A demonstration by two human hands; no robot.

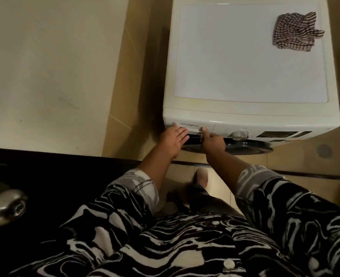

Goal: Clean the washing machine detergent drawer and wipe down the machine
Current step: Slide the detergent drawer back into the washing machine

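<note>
A white front-loading washing machine stands ahead of me. Its detergent drawer sits at the left end of the front panel, closed or nearly so. My left hand lies flat with straight fingers against the drawer's left part. My right hand is at the drawer's lower edge, its thumb up on the drawer face and its fingers curled under the front; the grip itself is hidden. A brown checked cloth lies crumpled on the machine's top at the far right corner.
A silver dial and a dark display sit right of the drawer, with the dark door rim below. A cream wall is at the left. A dark door with a metal knob is near left. Tiled floor lies underfoot.
</note>
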